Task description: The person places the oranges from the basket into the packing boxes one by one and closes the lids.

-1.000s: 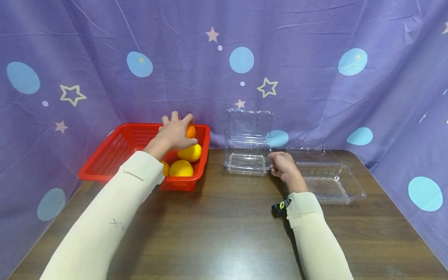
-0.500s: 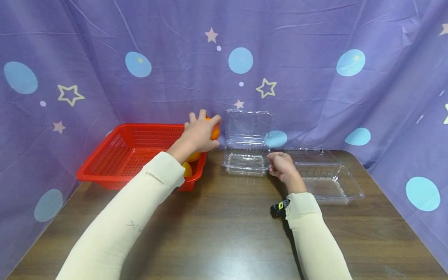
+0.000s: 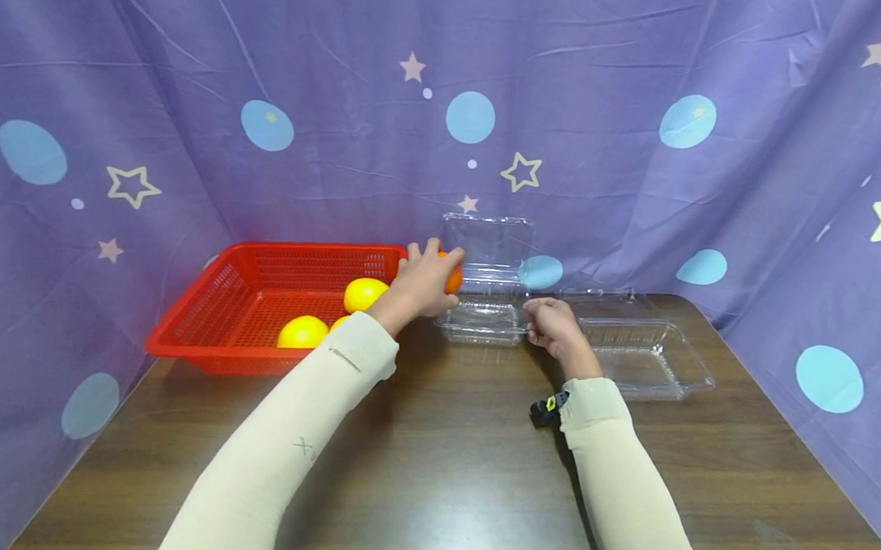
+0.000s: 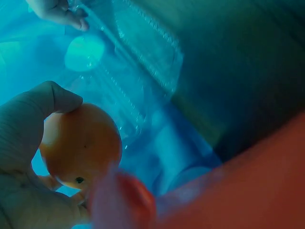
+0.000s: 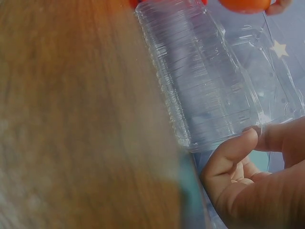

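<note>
Between the curled fingers and thumb of my left hand (image 3: pixel 421 285) is an orange (image 4: pixel 83 143); its round side and dark stem spot show in the left wrist view. That hand is above the right edge of the red basket, close to the left side of a clear plastic clamshell box (image 3: pixel 486 315). The box's lid (image 3: pixel 489 239) stands upright behind its tray. My right hand (image 3: pixel 555 326) pinches the box's right rim between thumb and forefinger, plainest in the right wrist view.
The red basket (image 3: pixel 228 359) at the left holds several yellow round fruits, among them one fruit (image 3: pixel 302 332) near its front. A second clear box (image 3: pixel 636 365) lies open at the right. A purple curtain (image 3: pixel 593 51) hangs behind the wooden table (image 3: pixel 454 469).
My left hand has lifted the orange out of the basket and carried it right, to the clear box's left side. My right hand has stayed at the box's rim.
</note>
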Motion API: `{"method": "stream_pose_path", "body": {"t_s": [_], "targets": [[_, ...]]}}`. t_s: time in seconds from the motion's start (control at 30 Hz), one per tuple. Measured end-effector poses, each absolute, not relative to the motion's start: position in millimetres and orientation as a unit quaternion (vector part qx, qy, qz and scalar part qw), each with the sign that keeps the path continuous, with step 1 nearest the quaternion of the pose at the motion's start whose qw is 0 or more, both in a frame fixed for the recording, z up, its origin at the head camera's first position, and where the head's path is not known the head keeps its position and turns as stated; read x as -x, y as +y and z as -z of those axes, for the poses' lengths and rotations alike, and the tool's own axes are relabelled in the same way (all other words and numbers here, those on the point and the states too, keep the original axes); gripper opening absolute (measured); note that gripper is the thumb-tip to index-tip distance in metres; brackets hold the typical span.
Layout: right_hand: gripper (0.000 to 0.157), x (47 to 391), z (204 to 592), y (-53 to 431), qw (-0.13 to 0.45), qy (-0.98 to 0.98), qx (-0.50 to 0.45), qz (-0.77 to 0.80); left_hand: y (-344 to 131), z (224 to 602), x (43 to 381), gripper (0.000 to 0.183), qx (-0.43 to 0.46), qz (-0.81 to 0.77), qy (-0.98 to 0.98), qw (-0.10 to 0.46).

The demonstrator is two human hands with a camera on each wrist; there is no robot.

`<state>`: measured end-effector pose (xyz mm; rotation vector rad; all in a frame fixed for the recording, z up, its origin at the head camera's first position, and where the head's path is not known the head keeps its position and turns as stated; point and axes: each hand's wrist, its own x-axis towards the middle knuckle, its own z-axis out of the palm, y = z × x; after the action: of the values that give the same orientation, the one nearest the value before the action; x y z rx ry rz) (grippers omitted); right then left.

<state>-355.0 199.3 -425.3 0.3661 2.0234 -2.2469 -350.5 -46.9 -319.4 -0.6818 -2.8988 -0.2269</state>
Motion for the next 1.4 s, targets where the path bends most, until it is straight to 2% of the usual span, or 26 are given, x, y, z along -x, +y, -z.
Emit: {"method": "stream_pose_path", "body": {"t_s": [0.6,0.83,1.4], "targets": [[0.005,355,424,197,0.042,0.666,-0.119,0.735,-16,370,365,0.062,0.203,0.143,-0.967,0.051],[0.005,354,423,197,0.043,0.666,-0.117,0.735,-8,380,366,0.049,0.193,0.136,-0.971,0.049],[0.006,355,424,197,0.046,0.664,-0.116,0.737,-1,387,368,0.062,0.165,0.107,-0.980,0.011]]}}
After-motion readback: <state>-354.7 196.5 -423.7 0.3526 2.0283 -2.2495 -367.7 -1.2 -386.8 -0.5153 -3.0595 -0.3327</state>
